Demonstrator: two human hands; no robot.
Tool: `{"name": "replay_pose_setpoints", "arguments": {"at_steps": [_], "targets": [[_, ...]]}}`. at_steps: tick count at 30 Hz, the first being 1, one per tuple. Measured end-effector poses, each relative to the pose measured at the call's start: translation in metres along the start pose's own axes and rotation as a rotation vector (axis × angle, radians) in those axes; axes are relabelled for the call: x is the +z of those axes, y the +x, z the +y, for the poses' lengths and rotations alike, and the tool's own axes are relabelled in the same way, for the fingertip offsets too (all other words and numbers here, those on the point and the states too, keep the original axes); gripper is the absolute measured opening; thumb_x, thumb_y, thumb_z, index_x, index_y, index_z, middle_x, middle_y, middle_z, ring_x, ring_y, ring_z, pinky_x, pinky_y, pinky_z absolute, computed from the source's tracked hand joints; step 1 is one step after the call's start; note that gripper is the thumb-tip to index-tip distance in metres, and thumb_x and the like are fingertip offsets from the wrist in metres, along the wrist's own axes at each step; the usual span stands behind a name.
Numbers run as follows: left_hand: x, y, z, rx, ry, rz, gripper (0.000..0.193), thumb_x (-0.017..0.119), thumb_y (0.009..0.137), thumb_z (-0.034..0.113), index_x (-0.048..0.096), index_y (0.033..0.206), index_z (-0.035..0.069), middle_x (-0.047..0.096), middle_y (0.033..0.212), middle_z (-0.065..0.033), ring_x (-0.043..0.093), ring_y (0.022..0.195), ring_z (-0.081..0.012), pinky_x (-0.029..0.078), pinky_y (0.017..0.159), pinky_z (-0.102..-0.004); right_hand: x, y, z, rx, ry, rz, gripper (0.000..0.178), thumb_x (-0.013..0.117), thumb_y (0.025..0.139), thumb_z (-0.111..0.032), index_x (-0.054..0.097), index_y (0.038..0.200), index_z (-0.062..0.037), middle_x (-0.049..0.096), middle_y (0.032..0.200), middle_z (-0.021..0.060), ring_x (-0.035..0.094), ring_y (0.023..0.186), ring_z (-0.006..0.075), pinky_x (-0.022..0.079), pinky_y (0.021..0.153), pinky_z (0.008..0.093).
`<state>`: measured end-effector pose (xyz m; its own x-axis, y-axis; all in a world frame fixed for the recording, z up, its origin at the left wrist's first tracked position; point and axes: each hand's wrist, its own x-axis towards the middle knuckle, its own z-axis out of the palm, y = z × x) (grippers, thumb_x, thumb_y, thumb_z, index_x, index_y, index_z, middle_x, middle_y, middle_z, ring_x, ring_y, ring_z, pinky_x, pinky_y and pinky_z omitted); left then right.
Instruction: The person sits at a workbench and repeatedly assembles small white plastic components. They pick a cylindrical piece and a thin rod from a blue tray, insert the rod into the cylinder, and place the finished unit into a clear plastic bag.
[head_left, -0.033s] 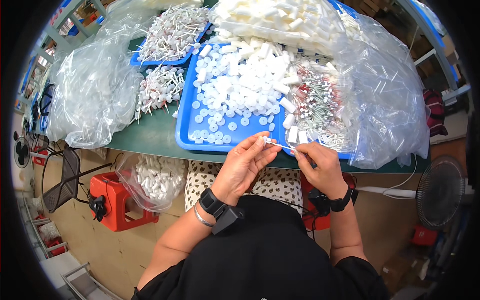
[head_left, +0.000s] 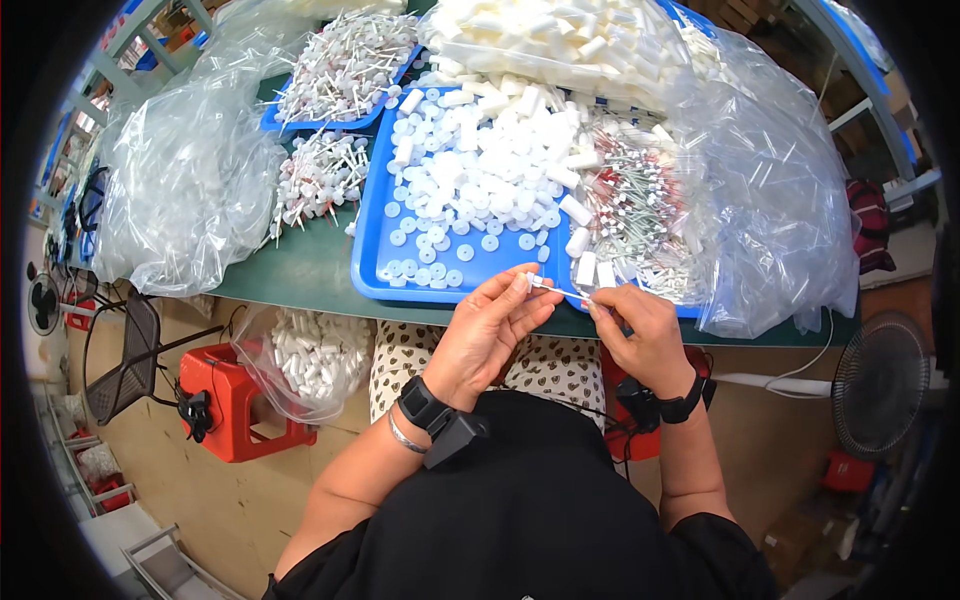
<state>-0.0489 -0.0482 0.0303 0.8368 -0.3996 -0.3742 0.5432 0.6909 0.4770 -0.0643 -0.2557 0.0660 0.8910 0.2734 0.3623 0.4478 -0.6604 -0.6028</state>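
Observation:
Just off the table's near edge, my left hand (head_left: 480, 335) pinches a small white piece (head_left: 535, 280) between thumb and forefinger, its other fingers loosely curled. A thin white stem (head_left: 563, 291) runs from that piece to my right hand (head_left: 645, 335), whose thumb and forefinger close on its other end. Whether stem and piece are joined is too small to tell. Beyond my hands lies a blue tray (head_left: 400, 293) with translucent round discs (head_left: 430, 242) and white cylinders (head_left: 576, 210). Thin stems with white ends and red parts (head_left: 640, 195) are heaped at its right.
A smaller blue tray (head_left: 300, 127) and a loose pile (head_left: 320, 180) of stemmed pieces are at the far left. Clear plastic bags (head_left: 185, 190) flank the green table (head_left: 270, 285). Below are a red stool (head_left: 225, 400) and a bag of white cylinders (head_left: 315, 355). A fan (head_left: 880, 385) stands right.

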Motion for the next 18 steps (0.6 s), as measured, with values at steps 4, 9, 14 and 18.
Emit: {"name": "replay_pose_setpoints", "arguments": {"at_steps": [4, 9, 14, 18], "targets": [[-0.004, 0.001, -0.001, -0.001, 0.012, -0.002, 0.032, 0.055, 0.098, 0.015, 0.052, 0.123, -0.004, 0.063, 0.108, -0.0163, 0.064, 0.106, -0.0255, 0.056, 0.09, -0.0303, 0.0, 0.001, -0.001, -0.03, -0.032, 0.003, 0.012, 0.07, 0.079, -0.001, 0.062, 0.088, -0.0031, 0.06, 0.073, 0.0087, 0.059, 0.059, 0.0244, 0.046, 0.054, 0.0342], [-0.006, 0.002, -0.001, 0.001, 0.021, 0.005, 0.031, 0.055, 0.098, 0.015, 0.052, 0.122, -0.004, 0.064, 0.109, -0.0161, 0.064, 0.105, -0.0245, 0.056, 0.09, -0.0295, 0.003, 0.004, -0.001, -0.128, -0.037, 0.068, 0.015, 0.071, 0.078, 0.001, 0.062, 0.09, -0.0015, 0.062, 0.079, 0.01, 0.062, 0.067, 0.027, 0.049, 0.058, 0.0347], [-0.001, 0.0, -0.004, -0.037, 0.054, -0.03, 0.033, 0.055, 0.098, 0.016, 0.052, 0.125, -0.002, 0.063, 0.114, -0.014, 0.063, 0.108, -0.0225, 0.053, 0.094, -0.0313, 0.015, 0.001, -0.004, 0.101, 0.224, 0.012, 0.008, 0.066, 0.087, -0.004, 0.062, 0.092, 0.0, 0.062, 0.071, 0.0088, 0.06, 0.057, 0.0184, 0.048, 0.052, 0.0301], [0.0, -0.002, -0.007, -0.067, 0.132, -0.111, 0.034, 0.056, 0.098, 0.017, 0.053, 0.127, -0.001, 0.061, 0.12, -0.0117, 0.061, 0.111, -0.0207, 0.049, 0.098, -0.0339, 0.016, 0.005, -0.009, 0.643, 0.783, -0.202, 0.026, 0.053, 0.1, -0.022, 0.061, 0.094, 0.0019, 0.063, 0.067, 0.006, 0.056, 0.049, 0.0076, 0.044, 0.046, 0.0202]]}}
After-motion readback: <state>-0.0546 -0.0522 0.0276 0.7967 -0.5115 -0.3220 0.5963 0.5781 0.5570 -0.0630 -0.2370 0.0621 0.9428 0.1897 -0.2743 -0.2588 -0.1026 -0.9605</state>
